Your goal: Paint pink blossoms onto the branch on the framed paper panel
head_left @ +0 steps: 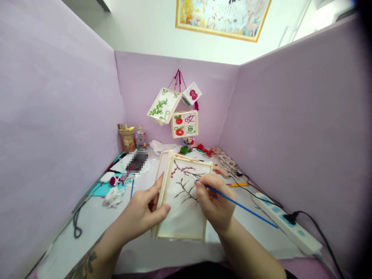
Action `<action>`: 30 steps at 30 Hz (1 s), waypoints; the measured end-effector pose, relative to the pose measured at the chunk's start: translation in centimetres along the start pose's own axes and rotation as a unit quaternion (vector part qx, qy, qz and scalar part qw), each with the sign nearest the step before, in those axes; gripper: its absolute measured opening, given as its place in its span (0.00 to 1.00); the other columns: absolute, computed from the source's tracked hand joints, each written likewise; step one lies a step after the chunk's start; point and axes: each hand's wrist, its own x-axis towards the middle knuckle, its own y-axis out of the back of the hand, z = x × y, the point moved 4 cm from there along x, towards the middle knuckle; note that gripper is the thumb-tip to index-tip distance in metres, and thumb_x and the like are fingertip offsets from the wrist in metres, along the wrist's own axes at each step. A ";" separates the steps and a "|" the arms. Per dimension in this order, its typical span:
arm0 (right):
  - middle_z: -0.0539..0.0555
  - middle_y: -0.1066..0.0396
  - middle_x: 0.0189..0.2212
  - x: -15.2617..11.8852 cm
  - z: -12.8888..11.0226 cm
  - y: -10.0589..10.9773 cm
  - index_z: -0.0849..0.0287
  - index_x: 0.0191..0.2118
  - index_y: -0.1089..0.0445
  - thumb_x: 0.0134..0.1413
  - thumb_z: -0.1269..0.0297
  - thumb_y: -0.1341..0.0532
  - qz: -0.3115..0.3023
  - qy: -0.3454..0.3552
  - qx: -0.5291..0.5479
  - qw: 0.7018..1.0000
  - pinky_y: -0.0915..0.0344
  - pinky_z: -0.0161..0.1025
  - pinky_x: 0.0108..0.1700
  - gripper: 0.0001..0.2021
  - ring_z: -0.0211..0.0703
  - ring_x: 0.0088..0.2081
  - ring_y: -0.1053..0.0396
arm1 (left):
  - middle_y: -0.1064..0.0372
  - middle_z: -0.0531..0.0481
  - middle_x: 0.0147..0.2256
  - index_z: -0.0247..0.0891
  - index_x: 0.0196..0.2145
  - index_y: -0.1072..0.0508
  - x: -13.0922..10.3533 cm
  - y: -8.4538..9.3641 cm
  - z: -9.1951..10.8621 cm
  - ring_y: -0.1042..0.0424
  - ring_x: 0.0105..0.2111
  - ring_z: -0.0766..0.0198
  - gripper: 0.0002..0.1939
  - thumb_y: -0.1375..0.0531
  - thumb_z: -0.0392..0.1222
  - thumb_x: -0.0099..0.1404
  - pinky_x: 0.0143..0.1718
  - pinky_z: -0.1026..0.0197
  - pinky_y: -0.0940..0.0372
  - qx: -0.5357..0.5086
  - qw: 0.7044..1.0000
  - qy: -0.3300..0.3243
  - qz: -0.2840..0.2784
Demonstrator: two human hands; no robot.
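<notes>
A wooden-framed box with white panels [183, 221] stands tilted above the table in front of me. Dark branches are painted on its front panel, with small red blossoms near the top. My left hand [145, 211] grips the box by its left edge, thumb on the front panel. Between the fingers of my right hand [216, 199] is a thin blue paintbrush [247, 209], its handle pointing down to the right. The brush tip is close to the upper branch; whether it touches the panel I cannot tell.
A white power strip [290, 224] with black cables lies at the right. Crumpled tissue [114, 197] and a teal mat [99, 188] are at the left. Jars [140, 138] stand at the back left. Decorated box lanterns [164, 105] hang at the rear panel.
</notes>
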 end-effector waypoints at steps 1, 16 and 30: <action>0.47 0.30 0.26 0.0 0.0 0.0 0.55 0.36 0.30 0.56 0.78 0.38 0.001 0.000 -0.001 1.000 0.32 0.35 0.32 0.09 0.37 0.29 0.31 | 0.47 0.61 0.23 0.33 0.71 0.49 0.0 0.0 0.0 0.46 0.22 0.69 0.41 0.42 0.50 0.66 0.22 0.68 0.47 0.000 1.000 0.001 0.000; 0.48 0.30 0.26 0.5 -0.4 -0.1 0.55 0.35 0.31 0.57 0.77 0.39 -0.013 0.013 -0.025 1.000 0.34 0.34 0.30 0.08 0.36 0.27 0.32 | 0.46 0.61 0.23 0.34 0.72 0.49 -0.1 0.1 0.5 0.45 0.22 0.69 0.41 0.42 0.49 0.66 0.22 0.68 0.47 -0.002 1.000 -0.002 0.009; 0.48 0.31 0.25 0.2 -0.2 0.0 0.56 0.35 0.31 0.56 0.77 0.39 -0.004 0.010 0.005 1.000 0.34 0.36 0.30 0.08 0.37 0.26 0.33 | 0.48 0.61 0.23 0.34 0.71 0.48 -0.1 0.2 0.6 0.46 0.22 0.69 0.41 0.42 0.49 0.66 0.22 0.68 0.47 0.001 1.000 0.001 0.017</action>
